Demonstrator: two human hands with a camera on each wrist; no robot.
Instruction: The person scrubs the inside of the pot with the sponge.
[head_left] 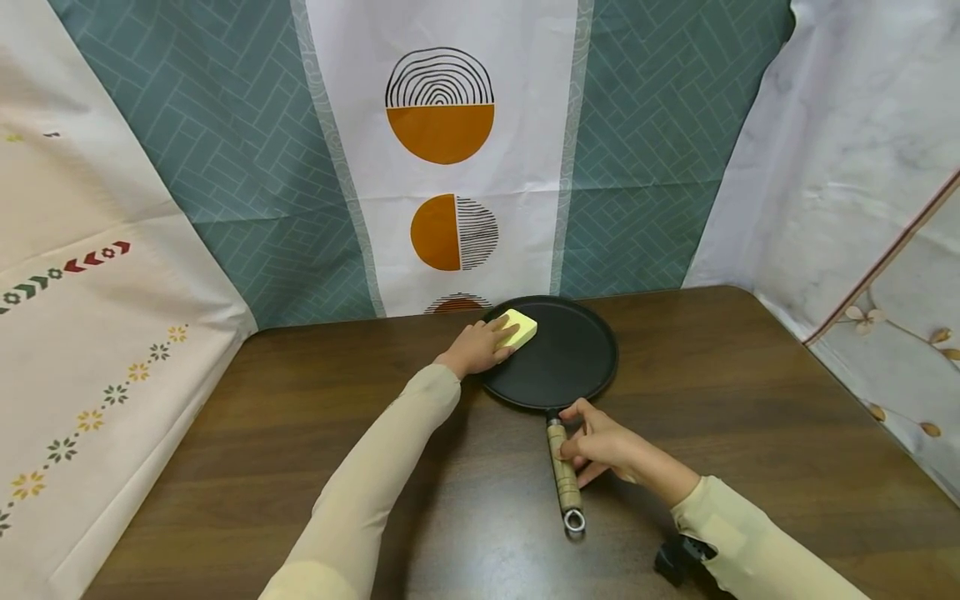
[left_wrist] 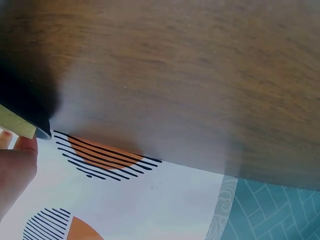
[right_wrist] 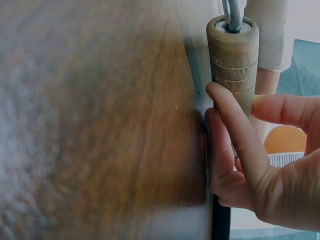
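A flat black frying pan [head_left: 562, 358] with a shallow rim lies on the brown wooden table, its light wooden handle [head_left: 564, 475] pointing toward me. My left hand [head_left: 480, 346] grips a pale yellow sponge [head_left: 521, 329] against the upper left of the pan's surface. In the left wrist view the sponge [left_wrist: 16, 121] shows at the pan's rim, fingers along its edge. My right hand [head_left: 600, 446] holds the handle from the right. The right wrist view has thumb and fingers on either side of the handle [right_wrist: 234, 65], which ends in a metal hanging ring [right_wrist: 232, 15].
The wooden table [head_left: 300, 433] runs back to a patterned cloth [head_left: 465, 175] hanging behind the pan. White printed cloths hang at the left [head_left: 97, 358] and right [head_left: 847, 208]. A black device [head_left: 681, 557] sits at my right wrist.
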